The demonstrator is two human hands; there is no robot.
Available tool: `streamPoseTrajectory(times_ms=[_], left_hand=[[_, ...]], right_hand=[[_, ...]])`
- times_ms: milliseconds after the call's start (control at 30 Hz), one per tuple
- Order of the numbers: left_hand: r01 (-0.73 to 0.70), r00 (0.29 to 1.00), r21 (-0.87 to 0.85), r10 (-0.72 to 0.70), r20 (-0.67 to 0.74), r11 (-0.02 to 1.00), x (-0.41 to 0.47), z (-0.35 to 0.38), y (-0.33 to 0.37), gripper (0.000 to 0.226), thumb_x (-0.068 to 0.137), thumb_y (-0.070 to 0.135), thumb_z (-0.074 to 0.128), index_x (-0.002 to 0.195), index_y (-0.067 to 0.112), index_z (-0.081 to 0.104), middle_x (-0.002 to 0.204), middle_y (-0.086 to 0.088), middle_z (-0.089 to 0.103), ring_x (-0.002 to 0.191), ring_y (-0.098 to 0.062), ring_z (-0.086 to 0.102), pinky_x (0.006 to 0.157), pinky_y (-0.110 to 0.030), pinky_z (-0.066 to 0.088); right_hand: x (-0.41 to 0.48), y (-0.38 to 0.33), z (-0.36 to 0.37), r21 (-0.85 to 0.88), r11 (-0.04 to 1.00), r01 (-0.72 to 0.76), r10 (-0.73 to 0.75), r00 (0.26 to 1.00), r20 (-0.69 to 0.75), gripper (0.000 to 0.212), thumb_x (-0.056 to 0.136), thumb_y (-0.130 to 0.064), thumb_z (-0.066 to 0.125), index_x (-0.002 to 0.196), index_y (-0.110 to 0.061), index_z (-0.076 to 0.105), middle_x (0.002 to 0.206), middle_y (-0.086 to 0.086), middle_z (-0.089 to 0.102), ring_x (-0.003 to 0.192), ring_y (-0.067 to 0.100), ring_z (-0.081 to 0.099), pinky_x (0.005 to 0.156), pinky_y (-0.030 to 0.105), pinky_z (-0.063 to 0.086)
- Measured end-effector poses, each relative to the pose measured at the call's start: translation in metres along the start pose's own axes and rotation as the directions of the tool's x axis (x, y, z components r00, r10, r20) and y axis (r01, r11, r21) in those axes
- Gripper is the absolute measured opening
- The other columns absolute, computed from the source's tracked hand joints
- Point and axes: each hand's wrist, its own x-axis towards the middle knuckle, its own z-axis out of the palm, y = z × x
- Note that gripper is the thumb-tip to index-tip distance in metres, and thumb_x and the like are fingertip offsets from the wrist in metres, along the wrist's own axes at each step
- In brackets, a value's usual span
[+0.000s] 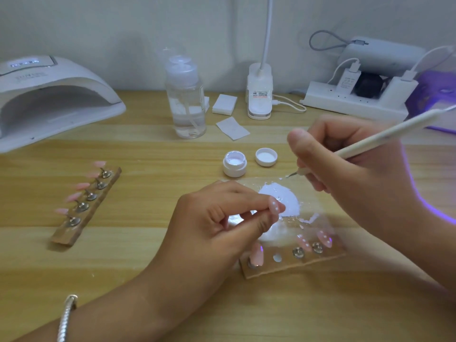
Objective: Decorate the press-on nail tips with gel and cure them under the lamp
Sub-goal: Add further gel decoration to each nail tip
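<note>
Two hands are at work over the wooden table [148, 267], toward its near edge. The left hand [217, 223] pinches one pink nail tip [276, 208] between thumb and fingertips, white dots already on it, just above a clear palette [318, 225]. The right hand [350, 178] curls round a pale dotting pen [385, 134] in a writing grip, with the fine point down at the palette's far edge; whether it touches a speck of gel there, I cannot tell. A big smear of white gel [278, 195] sits in the middle of that palette.

Right against the palette's near side lies a wooden holder strip [283, 266]: three pink tips on metal pegs, two of them dotted, and one bare hole between. Just beyond the palette stands the open gel pot [235, 164], its lid [266, 156] upturned beside it.

Over toward the left edge, a second strip [84, 206] carries five plain pink tips. The curing lamp [49, 95] sits in the far left corner, display lit. Along the far edge are a clear pump bottle [186, 99], a stack of white wipes [224, 103], a clip lamp base [259, 95] and a power strip [355, 102]. There is a violet glow at the right edge and a silver bracelet [66, 317] on the left wrist.
</note>
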Motion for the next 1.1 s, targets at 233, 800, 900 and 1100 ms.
streamPoseTrajectory(times_ms=[233, 800, 900, 1100], left_hand=[[-0.024, 1.0, 0.027, 0.023, 0.02, 0.999, 0.0, 0.0, 0.0, 0.01, 0.085, 0.023, 0.072, 0.084, 0.019, 0.081, 0.083, -0.001, 0.071, 0.047, -0.003, 0.06, 0.058, -0.006, 0.038], [-0.081, 0.996, 0.14, 0.075, 0.047, 0.987, 0.0, -0.002, -0.005, 0.012, 0.087, 0.023, 0.069, 0.085, 0.029, 0.079, 0.083, 0.013, 0.071, 0.061, 0.005, 0.057, 0.068, -0.013, 0.038], [-0.076, 0.996, 0.14, 0.07, 0.051, 0.987, 0.0, -0.003, -0.006, 0.011, 0.087, 0.023, 0.069, 0.085, 0.026, 0.08, 0.085, 0.012, 0.072, 0.06, 0.006, 0.058, 0.069, -0.014, 0.038], [-0.091, 0.995, 0.142, 0.085, 0.048, 0.986, 0.0, -0.002, -0.005, 0.013, 0.087, 0.025, 0.069, 0.085, 0.033, 0.079, 0.083, 0.012, 0.071, 0.061, 0.005, 0.057, 0.068, -0.013, 0.038]], right_hand=[[-0.012, -0.015, 0.009, 0.178, 0.984, -0.025, 0.016, 0.998, 0.053, 0.039, 0.083, -0.039, 0.071, 0.059, -0.011, 0.058, 0.045, 0.001, 0.054, 0.038, 0.022, 0.053, 0.039, 0.026, 0.04], [-0.016, -0.017, 0.015, 0.204, 0.976, -0.07, 0.057, 0.996, 0.07, 0.035, 0.087, -0.024, 0.066, 0.056, -0.011, 0.056, 0.046, 0.002, 0.059, 0.038, 0.017, 0.055, 0.043, 0.019, 0.044], [-0.015, -0.016, 0.016, 0.202, 0.977, -0.073, 0.059, 0.996, 0.074, 0.033, 0.087, -0.024, 0.066, 0.057, -0.013, 0.057, 0.047, 0.002, 0.059, 0.039, 0.017, 0.056, 0.043, 0.02, 0.044], [-0.017, -0.017, 0.015, 0.187, 0.98, -0.067, 0.052, 0.995, 0.083, 0.033, 0.087, -0.025, 0.066, 0.058, -0.012, 0.057, 0.045, 0.001, 0.059, 0.038, 0.012, 0.055, 0.044, 0.017, 0.044]])
